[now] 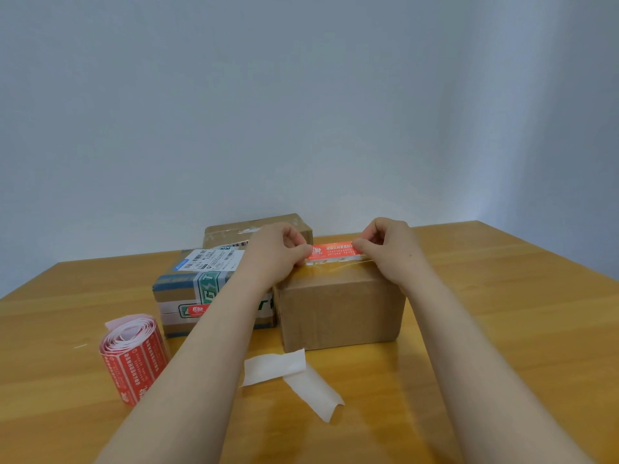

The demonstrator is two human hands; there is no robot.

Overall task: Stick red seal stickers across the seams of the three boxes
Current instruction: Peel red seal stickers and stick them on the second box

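Both bare forearms reach forward, converging slightly. The left hand (pixel 279 249) and right hand (pixel 388 244) are level and near each other — knuckles up, fingers (pixel 363 245) curled, pinched closed at their tips.

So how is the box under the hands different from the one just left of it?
The plain brown box has bare cardboard sides; the printed box is wrapped in green-and-white tape and carries a shipping label. The printed box already shows a red sticker on its front, while the plain box's red sticker is held at its top by both hands. Both are closed cardboard boxes standing side by side on the table.
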